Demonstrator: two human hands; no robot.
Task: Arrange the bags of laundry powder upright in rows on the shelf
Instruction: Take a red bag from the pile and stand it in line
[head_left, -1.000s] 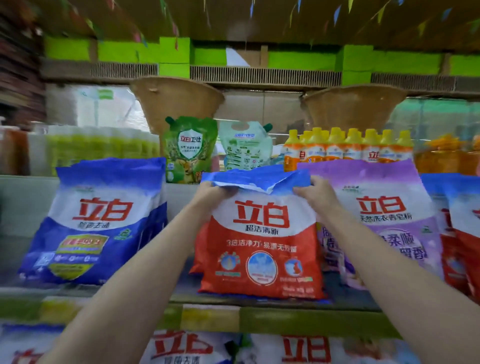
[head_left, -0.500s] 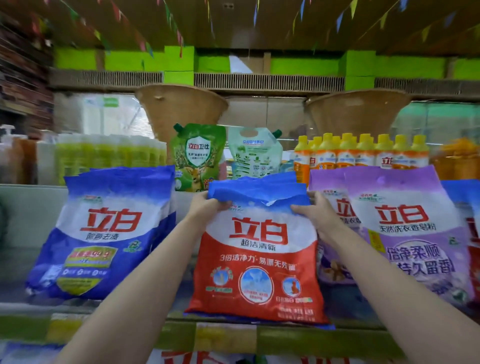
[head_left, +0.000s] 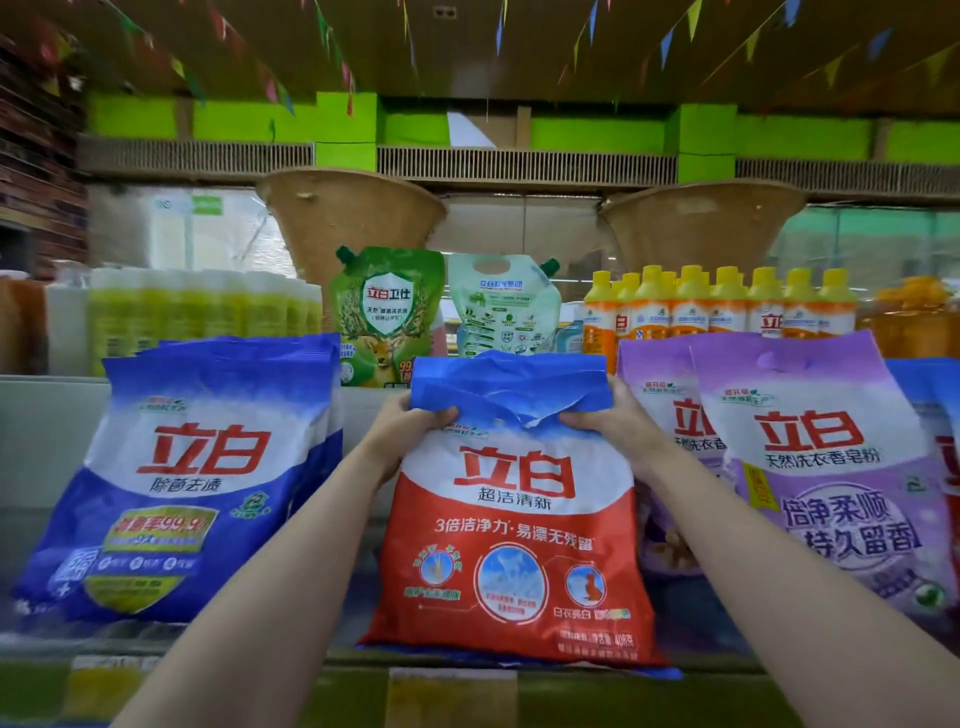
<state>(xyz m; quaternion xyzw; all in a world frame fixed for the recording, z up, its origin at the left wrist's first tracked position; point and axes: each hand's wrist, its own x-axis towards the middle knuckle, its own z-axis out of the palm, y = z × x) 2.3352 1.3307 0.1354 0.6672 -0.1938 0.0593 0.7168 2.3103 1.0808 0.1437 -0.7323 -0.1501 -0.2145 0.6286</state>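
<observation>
A red laundry powder bag (head_left: 514, 551) with a blue top stands upright at the middle of the shelf (head_left: 452, 686), its base near the front edge. My left hand (head_left: 410, 423) grips its crumpled top left corner. My right hand (head_left: 613, 421) grips the top right corner. To the left, a row of blue bags (head_left: 187, 478) stands leaning back. On the right stand purple bags (head_left: 810, 467), one behind another, with the edge of another red bag (head_left: 948, 467) beyond them.
Behind the bags on a higher ledge are green and pale refill pouches (head_left: 387, 317), yellow-capped orange bottles (head_left: 717, 306) and pale green bottles (head_left: 208, 306). Two woven baskets (head_left: 353, 223) hang above. A gap lies between the blue bags and the red bag.
The red bag has come nearer the shelf's front edge and its top is more crumpled under both hands. My view has dropped slightly and moved closer.
</observation>
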